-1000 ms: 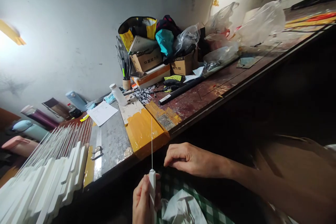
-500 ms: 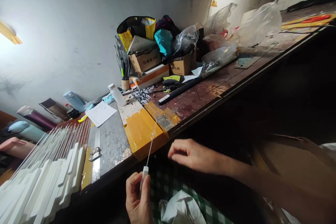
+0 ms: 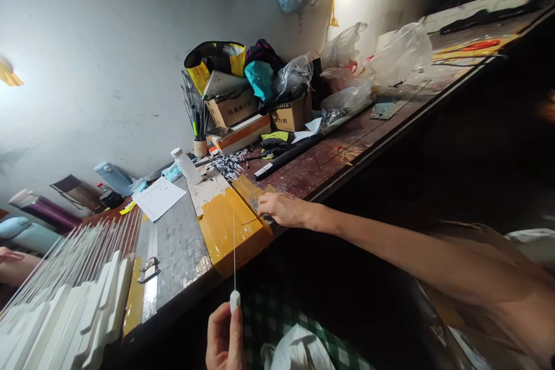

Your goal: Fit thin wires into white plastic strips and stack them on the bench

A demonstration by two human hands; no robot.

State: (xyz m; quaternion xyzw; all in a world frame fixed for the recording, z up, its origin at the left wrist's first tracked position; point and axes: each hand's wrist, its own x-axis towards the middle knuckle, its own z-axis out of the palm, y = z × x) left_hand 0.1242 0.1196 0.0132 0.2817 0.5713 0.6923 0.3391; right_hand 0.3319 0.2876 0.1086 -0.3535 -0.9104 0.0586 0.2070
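Note:
My left hand sits at the bottom edge and grips a white handle piece with a thin wire rod standing straight up from it. My right hand reaches out over the bench edge and rests, fingers curled, on a patch of yellow-brown tape beside the yellow taped block. Whether its fingers pinch anything is unclear. A green checked cloth and a white bag lie on my lap below.
A row of several white handled rods fills the left. A steel ruler, a paper sheet and a white bottle lie on the bench. Cardboard boxes, plastic bags and a black tube crowd the back.
My right hand has moved from near my lap forward onto the tape at the bench edge. My left hand has dropped lower and set the rod upright again.

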